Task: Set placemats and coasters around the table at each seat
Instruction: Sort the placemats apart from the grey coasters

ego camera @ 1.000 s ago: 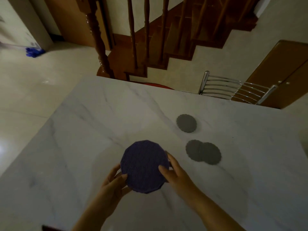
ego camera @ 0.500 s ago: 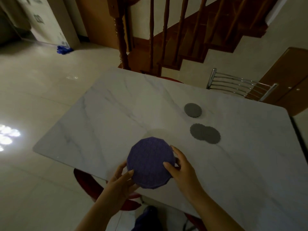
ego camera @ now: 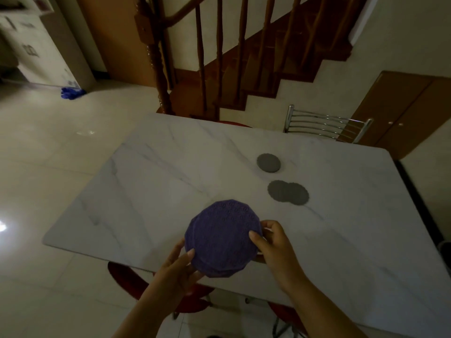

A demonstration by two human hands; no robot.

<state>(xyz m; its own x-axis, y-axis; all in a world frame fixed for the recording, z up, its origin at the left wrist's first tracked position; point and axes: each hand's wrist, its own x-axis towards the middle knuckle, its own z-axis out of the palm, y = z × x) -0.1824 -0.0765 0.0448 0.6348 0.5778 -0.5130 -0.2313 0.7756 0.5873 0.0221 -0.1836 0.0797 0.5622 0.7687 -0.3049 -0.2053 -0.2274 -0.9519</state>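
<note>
Purple and round with a faceted edge, the stack of placemats (ego camera: 223,237) is held in both hands above the near edge of the white marble table (ego camera: 151,181). The left hand (ego camera: 178,274) has its grip clamped on the lower left rim, thumb on top and fingers underneath. The right hand (ego camera: 273,247) has its grip closed on the right rim, thumb pressed on the top face and the other fingers curled around the edge. How many mats are in the stack cannot be told, though layered edges show at the bottom.

Farther out on the table, to the right of the stack, lie 3 grey coasters: a single coaster (ego camera: 268,162) on its own, and nearer the person a pair of overlapping coasters (ego camera: 288,192) touching each other, well apart from the hands.

A metal chair back (ego camera: 327,124) stands at the far side of the table, and red chair seats (ego camera: 127,276) show under the near edge. A wooden staircase (ego camera: 219,76) rises behind the table
</note>
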